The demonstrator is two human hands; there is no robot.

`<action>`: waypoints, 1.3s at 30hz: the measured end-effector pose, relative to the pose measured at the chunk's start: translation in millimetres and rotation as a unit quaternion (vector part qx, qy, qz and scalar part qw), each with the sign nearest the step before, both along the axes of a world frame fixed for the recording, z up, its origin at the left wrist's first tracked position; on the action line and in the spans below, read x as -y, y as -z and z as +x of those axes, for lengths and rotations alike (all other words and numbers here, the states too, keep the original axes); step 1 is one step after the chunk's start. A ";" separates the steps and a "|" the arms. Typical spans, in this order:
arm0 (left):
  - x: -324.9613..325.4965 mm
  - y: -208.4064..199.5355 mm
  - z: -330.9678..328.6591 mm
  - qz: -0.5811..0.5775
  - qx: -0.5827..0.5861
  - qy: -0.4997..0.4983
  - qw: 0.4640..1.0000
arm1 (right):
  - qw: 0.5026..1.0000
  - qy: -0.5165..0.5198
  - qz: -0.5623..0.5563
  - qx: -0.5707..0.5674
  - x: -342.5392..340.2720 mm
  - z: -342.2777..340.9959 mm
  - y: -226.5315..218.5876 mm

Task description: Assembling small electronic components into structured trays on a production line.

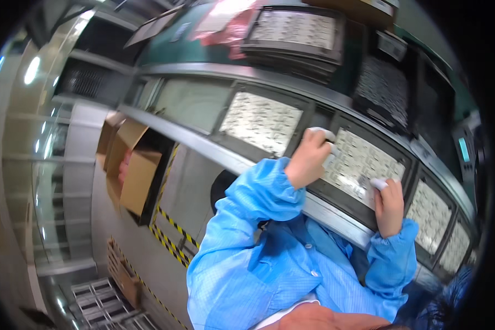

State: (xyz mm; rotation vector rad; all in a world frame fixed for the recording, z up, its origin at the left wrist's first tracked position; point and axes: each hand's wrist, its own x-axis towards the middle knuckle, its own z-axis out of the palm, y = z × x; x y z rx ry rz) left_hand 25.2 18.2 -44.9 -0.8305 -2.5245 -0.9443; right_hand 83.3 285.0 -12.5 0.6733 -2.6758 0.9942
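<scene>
A dark-framed tray (363,159) holding a white panel with rows of small parts lies in front of me on the rail line. At its left edge is my left hand (308,160), fingers curled together, with white covers on the fingertips; whatever they hold, if anything, is hidden. My right hand (389,208) is over the tray's near right part, thumb and fingers drawn together, a white cover on one fingertip. What it pinches is too small to make out. Both arms wear blue sleeves.
A similar tray (261,122) sits to the left, and another tray (430,212) to the right, along the metal rail (198,137). Beyond are stacked trays (294,33), pink wrap (231,33) and a black bin (382,88). Cardboard boxes (140,190) stand at left.
</scene>
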 end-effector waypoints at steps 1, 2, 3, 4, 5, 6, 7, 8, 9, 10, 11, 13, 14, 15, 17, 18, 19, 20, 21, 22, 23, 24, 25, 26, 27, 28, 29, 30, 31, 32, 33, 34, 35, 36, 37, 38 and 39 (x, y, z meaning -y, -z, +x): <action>-0.7 1.8 -1.5 0.011 -0.006 -0.002 1.000 | 1.000 0.002 0.000 -0.005 -0.2 -1.7 0.5; -1.1 0.3 -1.1 0.011 0.004 -0.002 1.000 | 1.000 0.008 -0.007 -0.008 1.7 -2.5 -3.5; -1.2 -2.8 -1.8 0.012 0.014 -0.001 1.000 | 1.000 0.009 0.003 -0.019 0.7 -2.8 -4.5; -0.7 -6.4 -3.7 0.008 0.008 0.002 1.000 | 0.999 0.011 0.013 -0.029 -0.2 -3.7 -3.6; 0.8 -9.4 -2.9 0.002 0.002 0.001 1.000 | 1.000 0.012 0.000 -0.022 0.7 -3.7 -1.6; 2.6 -11.2 -3.6 -0.005 0.015 0.001 1.000 | 1.000 0.011 -0.013 -0.019 1.3 -5.2 -1.3; 3.9 -12.0 -3.7 -0.015 0.028 -0.001 1.000 | 1.000 0.015 -0.014 -0.019 1.0 -6.0 -2.7; 3.5 -14.2 -3.5 -0.011 0.038 0.000 0.999 | 1.000 0.016 -0.016 -0.020 0.8 -5.9 -3.6; 1.9 -15.9 -3.4 -0.008 0.048 0.000 0.999 | 0.999 0.023 -0.013 -0.024 -1.0 -4.0 -1.0; 2.5 -16.3 -3.7 -0.025 0.047 -0.004 0.999 | 0.999 0.037 -0.010 -0.022 -1.7 -2.7 0.0; 1.1 -16.3 -3.4 -0.028 0.054 -0.003 0.998 | 0.999 0.037 -0.002 -0.022 -2.8 -1.6 0.7; 0.6 -18.3 -1.8 -0.040 0.074 -0.005 0.996 | 0.999 0.035 0.003 -0.040 -3.2 -1.5 3.0; 0.3 -18.6 -1.8 -0.042 0.075 0.000 0.996 | 0.998 0.041 0.002 -0.038 -3.2 -1.3 3.6; -0.2 -18.6 -2.2 -0.041 0.073 -0.001 0.996 | 0.998 0.037 0.003 -0.040 -3.2 -1.1 4.3; -0.7 -19.1 -1.5 -0.041 0.071 -0.003 0.997 | 0.999 0.033 0.003 -0.043 -3.1 -0.4 5.2; -0.9 -19.6 -1.3 -0.046 0.072 -0.005 0.996 | 0.998 0.034 0.009 -0.044 -3.0 -0.1 5.5; -1.0 -20.1 -1.0 -0.050 0.072 -0.007 0.996 | 0.998 0.033 0.015 -0.045 -3.1 -0.1 5.8; -0.9 -20.5 -0.7 -0.052 0.071 -0.008 0.996 | 0.998 0.034 0.014 -0.046 -3.3 -0.2 5.9; -0.8 -20.9 -0.3 -0.060 0.059 -0.008 0.996 | 0.998 0.031 0.008 -0.047 -3.4 -0.4 5.8; 0.1 -22.4 0.1 -0.069 0.046 -0.012 0.996 | 0.998 0.025 0.002 -0.050 -3.0 -2.4 5.3; 0.0 -24.6 1.1 -0.071 0.045 -0.011 0.996 | 0.998 0.021 -0.001 -0.053 -3.3 -3.3 4.8; -1.4 -26.7 2.6 -0.074 0.044 -0.010 0.996 | 0.998 0.024 0.003 -0.052 -4.8 -2.4 4.4; -3.2 -27.5 2.6 -0.083 0.025 -0.006 0.996 | 0.998 0.026 0.005 -0.052 -4.3 -2.0 4.0; -6.4 -31.6 3.7 -0.121 0.000 -0.007 0.993 | 0.998 0.029 0.001 -0.049 -3.7 -0.9 2.8; -11.0 -35.3 5.8 -0.159 -0.023 -0.008 0.987 | 0.999 0.029 0.001 -0.042 -3.8 -0.2 3.6; -16.8 -34.4 9.2 -0.234 -0.071 -0.031 0.969 | 0.999 0.031 0.002 -0.035 -4.0 0.7 3.2; -20.8 -38.2 11.4 -0.283 -0.105 -0.026 0.953 | 0.999 0.029 0.007 -0.034 -3.2 0.6 1.3; -23.6 -41.8 13.0 -0.332 -0.136 -0.020 0.933 | 0.999 0.018 0.001 -0.040 -1.8 -0.1 0.2; -27.2 -39.0 15.2 -0.397 -0.169 -0.022 0.902 | 0.999 0.017 0.006 -0.033 -3.0 -0.2 0.1; -27.9 -36.2 16.2 -0.382 -0.181 -0.014 0.906 | 0.999 0.015 0.011 -0.026 -3.1 -0.3 -0.3; -26.8 -35.0 16.7 -0.366 -0.192 -0.007 0.911 | 1.000 0.017 0.013 -0.023 -2.0 -0.1 -1.3; -26.0 -37.7 16.2 -0.359 -0.170 0.005 0.918 | 0.999 0.012 0.013 -0.027 -2.0 0.1 -1.4; -26.3 -41.2 17.5 -0.360 -0.172 0.000 0.917 | 0.999 0.019 0.015 -0.034 -2.1 -0.1 -1.1; -27.9 -45.5 20.0 -0.325 -0.120 -0.016 0.938 | 0.999 0.026 0.019 -0.042 -2.3 -0.6 -1.1; -29.3 -49.4 22.3 -0.288 -0.067 -0.032 0.955 | 0.999 0.022 0.019 -0.046 -2.0 -0.6 -1.3; -31.4 -50.0 23.9 -0.212 -0.035 0.010 0.977 | 0.999 0.024 0.013 -0.036 -1.7 -0.5 -1.7; -35.3 -48.8 25.7 -0.133 -0.002 0.052 0.990 | 0.999 0.025 0.007 -0.026 -1.1 -0.5 -2.1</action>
